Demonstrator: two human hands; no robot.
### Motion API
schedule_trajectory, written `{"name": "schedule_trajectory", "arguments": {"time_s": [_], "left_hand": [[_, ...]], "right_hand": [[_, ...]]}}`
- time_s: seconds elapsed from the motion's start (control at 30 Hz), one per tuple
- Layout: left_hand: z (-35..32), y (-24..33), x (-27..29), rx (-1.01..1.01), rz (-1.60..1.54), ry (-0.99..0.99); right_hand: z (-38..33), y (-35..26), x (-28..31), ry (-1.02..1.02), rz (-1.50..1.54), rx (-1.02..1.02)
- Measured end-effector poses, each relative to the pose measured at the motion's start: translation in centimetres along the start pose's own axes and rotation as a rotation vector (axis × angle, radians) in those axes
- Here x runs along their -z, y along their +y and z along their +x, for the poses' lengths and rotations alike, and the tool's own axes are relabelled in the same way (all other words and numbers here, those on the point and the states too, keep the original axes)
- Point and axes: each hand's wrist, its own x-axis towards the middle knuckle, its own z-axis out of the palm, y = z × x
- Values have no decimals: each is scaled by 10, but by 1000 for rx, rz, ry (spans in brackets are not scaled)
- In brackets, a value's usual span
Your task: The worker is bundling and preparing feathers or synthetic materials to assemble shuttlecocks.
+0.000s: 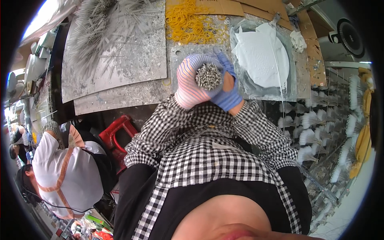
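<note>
Workbench (120,96): grey, paint-flecked metal sheets cover it, spanning the upper part of the view. A loose heap of thin silver-grey rods (104,28) lies spread across its upper left sheet. To the right of centre sits a clear plastic sheet carrying a mass of white paste (262,56). Between these, at the top edge, a scatter of yellow rubber bands (190,24) lies on the bench and on brown cardboard (224,7).

Right side: a wire rack (320,132) holds rows of white-tipped bundles, with yellow items hanging at its far right edge.

Lower left: another person in a white shirt (64,172) is bent over, well apart from the wearer's hands. A red stool (116,134) stands between that person and the bench.

Centre: the wearer's forearms, in black-and-white check sleeves, meet above the bench. The left hand (190,86), in a pink-and-white striped glove, and the right hand (228,86), in a blue glove, are both wrapped closed around one bundle of thin grey rods (208,76). The bundle stands end-on to the camera, its tips showing as a tight round cluster between the two palms, held over the bench just below the rubber bands.
</note>
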Motion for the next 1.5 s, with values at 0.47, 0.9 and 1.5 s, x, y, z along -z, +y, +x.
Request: {"name": "schedule_trajectory", "arguments": {"time_s": [0.47,0.9,1.5], "left_hand": [[0,-45,-11,199,108,-67],[-15,9,19,189,-26,-80],[13,-10,22,53,125,-138]], "right_hand": [[116,-53,109,25,182,409],[95,-69,73,-410,121,632],[175,77,24,-268,-179,216]]}}
